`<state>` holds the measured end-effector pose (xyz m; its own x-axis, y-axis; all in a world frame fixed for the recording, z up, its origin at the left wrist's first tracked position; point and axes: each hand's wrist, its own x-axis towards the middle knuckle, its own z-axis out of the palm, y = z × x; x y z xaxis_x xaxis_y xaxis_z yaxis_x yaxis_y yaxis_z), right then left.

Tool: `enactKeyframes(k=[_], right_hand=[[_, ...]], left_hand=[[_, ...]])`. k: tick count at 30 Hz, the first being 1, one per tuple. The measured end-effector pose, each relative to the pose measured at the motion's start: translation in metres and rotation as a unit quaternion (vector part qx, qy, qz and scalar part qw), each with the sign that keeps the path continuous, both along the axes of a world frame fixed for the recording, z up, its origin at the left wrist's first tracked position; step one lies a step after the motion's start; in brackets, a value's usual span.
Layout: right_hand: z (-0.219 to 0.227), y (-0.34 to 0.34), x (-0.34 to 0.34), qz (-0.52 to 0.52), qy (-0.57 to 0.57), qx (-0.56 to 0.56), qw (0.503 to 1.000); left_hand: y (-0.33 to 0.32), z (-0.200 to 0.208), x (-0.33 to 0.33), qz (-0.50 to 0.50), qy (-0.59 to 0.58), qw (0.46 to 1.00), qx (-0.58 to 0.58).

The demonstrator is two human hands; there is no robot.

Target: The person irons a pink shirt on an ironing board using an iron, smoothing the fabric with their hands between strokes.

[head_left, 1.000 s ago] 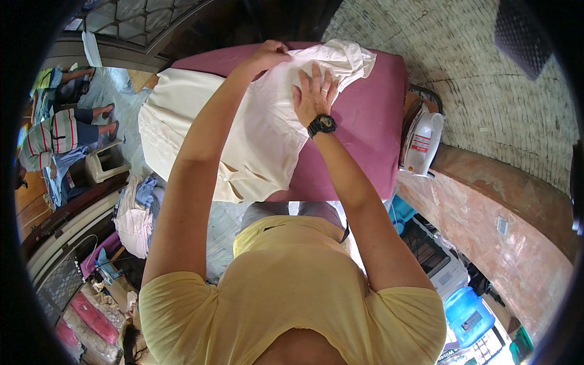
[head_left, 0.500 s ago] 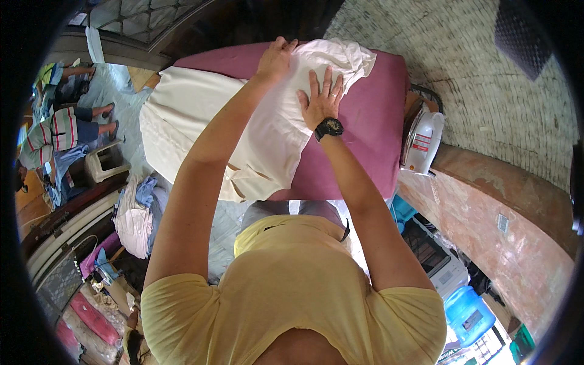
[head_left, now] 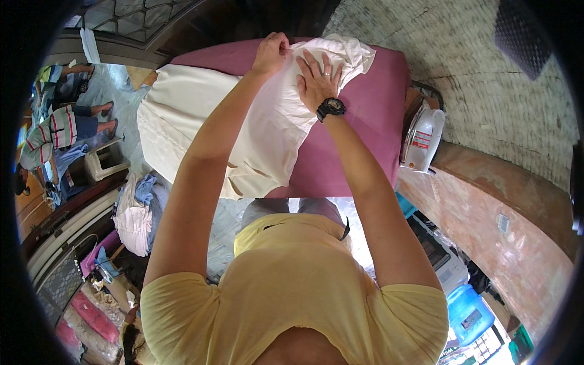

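A white shirt with buttonholes or slits near its front edge lies spread over a padded ironing board with a mauve cover. At the board's far side, my left hand is closed, its fingers curled and pinching the shirt's far edge. My right hand, with a ring and a black watch on the wrist, rests flat with fingers spread on the shirt near its bunched collar end. Just off the right end of the board stands a white iron, which neither hand touches.
A heap of clothes hangs at the left, near a beige stool. Another person in a striped shirt is farther left. A stone-faced ledge runs along the right, with a blue water jug below.
My left hand has shifted slightly left and away from me, its fingers curling in more at the shirt's edge. My right hand has slid a little farther from me over the cloth.
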<state>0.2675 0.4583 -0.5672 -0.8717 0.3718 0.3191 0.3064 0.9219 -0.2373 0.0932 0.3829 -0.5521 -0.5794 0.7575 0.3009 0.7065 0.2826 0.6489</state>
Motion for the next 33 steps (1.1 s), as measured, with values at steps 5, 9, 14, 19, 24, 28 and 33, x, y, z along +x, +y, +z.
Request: enactKeyframes(k=[5, 9, 14, 19, 24, 28, 33], right_hand=[[0.002, 0.002, 0.001, -0.005, -0.019, 0.004, 1.000], [-0.001, 0.008, 0.001, 0.008, 0.018, -0.028, 0.999], [0.018, 0.037, 0.021, 0.115, 0.194, -0.157, 0.961], [-0.005, 0.130, 0.160, -0.254, 0.081, 0.396, 0.879], [0.046, 0.159, 0.259, -0.503, -0.114, 0.035, 0.856], [0.044, 0.178, 0.281, -0.376, 0.033, -0.132, 0.917], [0.107, 0.157, 0.240, -0.362, 0.006, -0.295, 0.884]], left_hand=[[-0.017, 0.003, 0.047, -0.026, 0.080, 0.996, 0.031], [-0.045, -0.009, 0.079, -0.057, 0.155, 0.986, -0.038], [-0.043, 0.012, 0.090, -0.028, 0.283, 0.956, -0.075], [-0.039, -0.009, 0.109, -0.154, 0.161, 0.973, -0.066], [-0.038, 0.001, 0.133, -0.146, 0.207, 0.962, -0.100], [-0.037, 0.005, 0.132, -0.167, 0.169, 0.963, -0.124], [-0.037, -0.004, 0.129, -0.141, 0.170, 0.966, -0.132]])
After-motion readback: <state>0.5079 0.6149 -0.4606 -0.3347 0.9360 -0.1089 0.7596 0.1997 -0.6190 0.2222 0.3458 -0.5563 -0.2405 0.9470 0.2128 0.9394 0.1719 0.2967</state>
